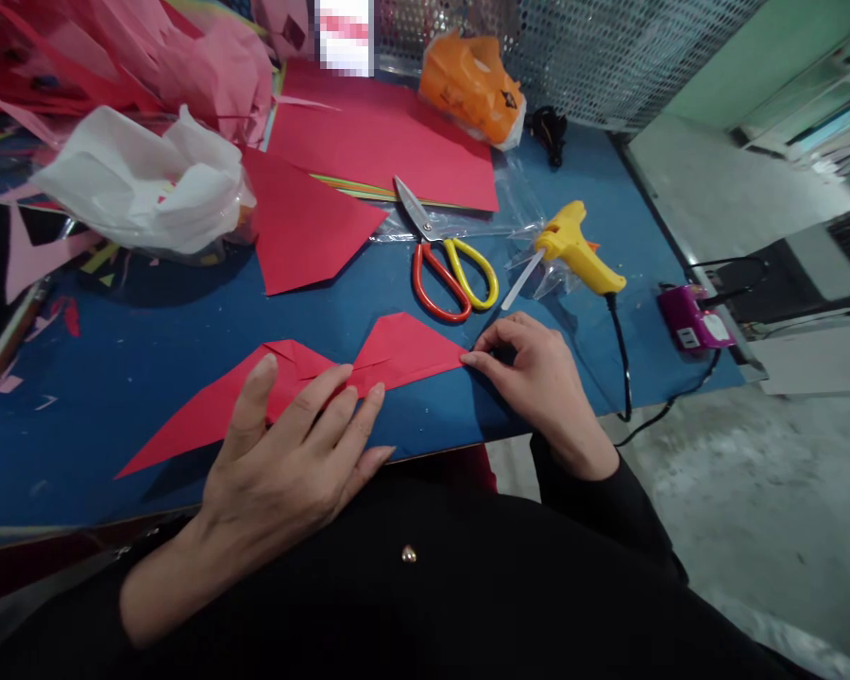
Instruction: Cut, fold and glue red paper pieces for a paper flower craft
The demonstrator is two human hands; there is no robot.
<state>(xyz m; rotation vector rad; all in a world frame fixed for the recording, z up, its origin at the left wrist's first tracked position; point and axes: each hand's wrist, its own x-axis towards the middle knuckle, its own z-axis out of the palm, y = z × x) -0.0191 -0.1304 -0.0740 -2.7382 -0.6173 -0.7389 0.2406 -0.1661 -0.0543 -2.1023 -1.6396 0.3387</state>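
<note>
A folded piece of red paper (pixel 407 349) lies on the blue tabletop in front of me, with two raised humps and a long point at its left end. Across its middle and left part rests my left hand (pixel 294 444), fingers stretched out and thumb apart. My right hand (pixel 531 368) pinches the paper's right tip between thumb and fingers. Just beyond the paper are scissors (pixel 429 227) with one red and one yellow handle, their blades pointing away. To their right lies a yellow glue gun (pixel 570 246) with a glue stick in its back end.
A cut red sheet (pixel 312 227) lies by a stack of coloured paper (pixel 389 132). A white plastic bag (pixel 148 179), pink paper (pixel 205 66) and scraps sit at left. An orange packet (pixel 474 85) stands behind; a purple power socket (pixel 694 319) with cables is at the right edge.
</note>
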